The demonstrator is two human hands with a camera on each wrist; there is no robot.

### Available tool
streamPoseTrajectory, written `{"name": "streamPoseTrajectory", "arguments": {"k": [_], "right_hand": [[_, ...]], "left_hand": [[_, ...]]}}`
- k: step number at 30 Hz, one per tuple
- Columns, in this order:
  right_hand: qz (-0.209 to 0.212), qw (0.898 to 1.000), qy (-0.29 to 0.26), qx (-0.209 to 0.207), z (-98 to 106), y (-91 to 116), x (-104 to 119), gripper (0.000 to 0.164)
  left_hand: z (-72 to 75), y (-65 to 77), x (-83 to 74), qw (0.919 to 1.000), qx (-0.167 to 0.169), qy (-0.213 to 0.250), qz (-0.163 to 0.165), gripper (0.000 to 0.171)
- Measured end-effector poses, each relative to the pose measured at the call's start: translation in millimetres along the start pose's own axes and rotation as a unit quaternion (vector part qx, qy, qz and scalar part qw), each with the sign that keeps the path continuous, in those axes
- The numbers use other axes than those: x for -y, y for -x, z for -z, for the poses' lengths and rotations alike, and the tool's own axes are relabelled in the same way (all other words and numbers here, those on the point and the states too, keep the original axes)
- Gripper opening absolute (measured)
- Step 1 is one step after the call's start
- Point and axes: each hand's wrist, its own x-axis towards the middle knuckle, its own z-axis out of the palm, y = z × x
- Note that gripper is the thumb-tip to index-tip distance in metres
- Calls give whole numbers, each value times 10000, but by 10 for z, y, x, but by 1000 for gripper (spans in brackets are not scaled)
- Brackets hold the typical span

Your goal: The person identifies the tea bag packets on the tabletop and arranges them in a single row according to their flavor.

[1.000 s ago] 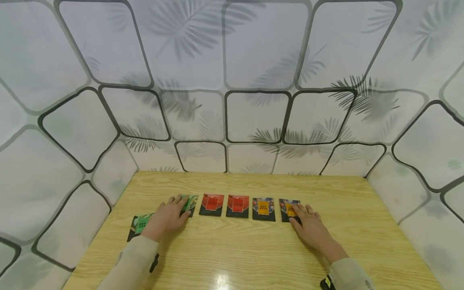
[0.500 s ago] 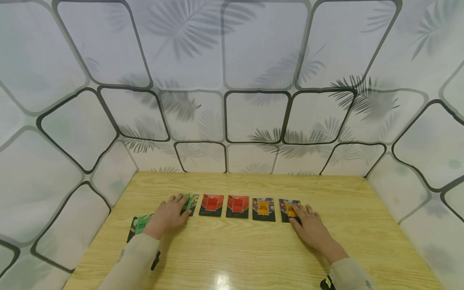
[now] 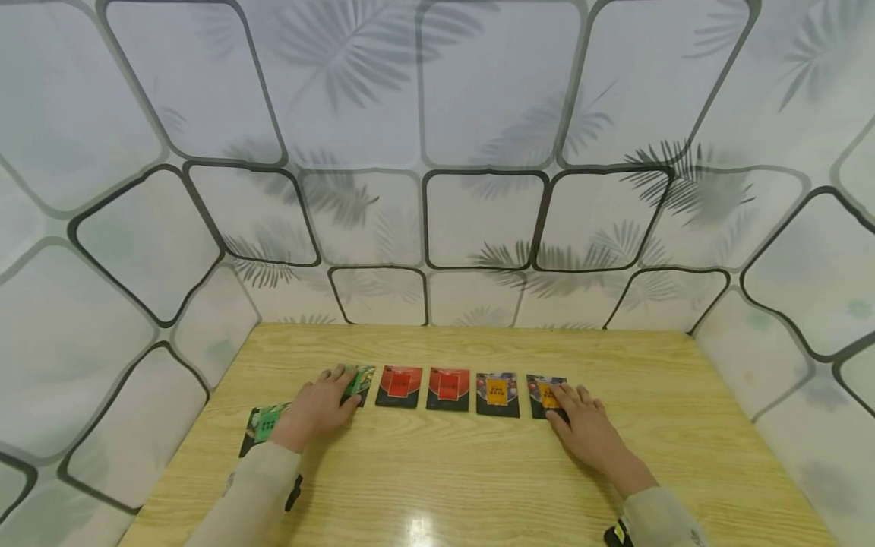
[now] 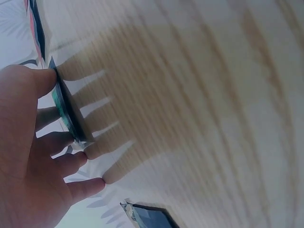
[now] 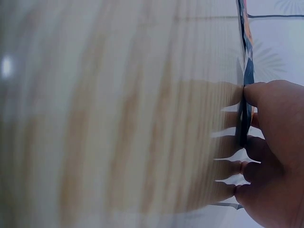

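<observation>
A row of flat, dark-bottomed packets lies on the table. My left hand (image 3: 316, 409) rests with spread fingers on a green packet (image 3: 365, 378), covering much of it. In the left wrist view the thumb and fingertips touch that packet's edge. Another green packet (image 3: 263, 427) lies nearer me, partly behind the left wrist. Two red packets (image 3: 399, 387) sit side by side in the middle, then a packet with an orange label (image 3: 497, 393). At the right end, my right hand (image 3: 586, 429) lays its extended fingers on a second orange-labelled packet (image 3: 538, 389), thumb at its near edge.
The light wood table (image 3: 437, 479) meets a patterned fabric wall (image 3: 478, 220) at its back, with similar walls at left and right. A dark band (image 3: 618, 533) shows at the right wrist. Light reflects off the table near its front.
</observation>
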Motion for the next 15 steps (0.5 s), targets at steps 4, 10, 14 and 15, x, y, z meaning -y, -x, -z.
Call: {"name": "streamPoseTrajectory", "arguments": {"k": [4, 10, 14, 15], "right_hand": [[26, 10000, 14, -78, -13, 11, 1, 61], [81, 9998, -34, -184, -21, 20, -2, 61], [87, 9996, -114, -246, -26, 20, -6, 59], [92, 9996, -111, -248, -26, 21, -2, 59]], "left_hand": [[-2, 3, -5, 10000, -5, -26, -9, 60], [-9, 9, -13, 10000, -63, 14, -8, 59], [-24, 10, -14, 9999, -111, -8, -15, 59], [-25, 10, -16, 9999, -123, -7, -18, 59]]}}
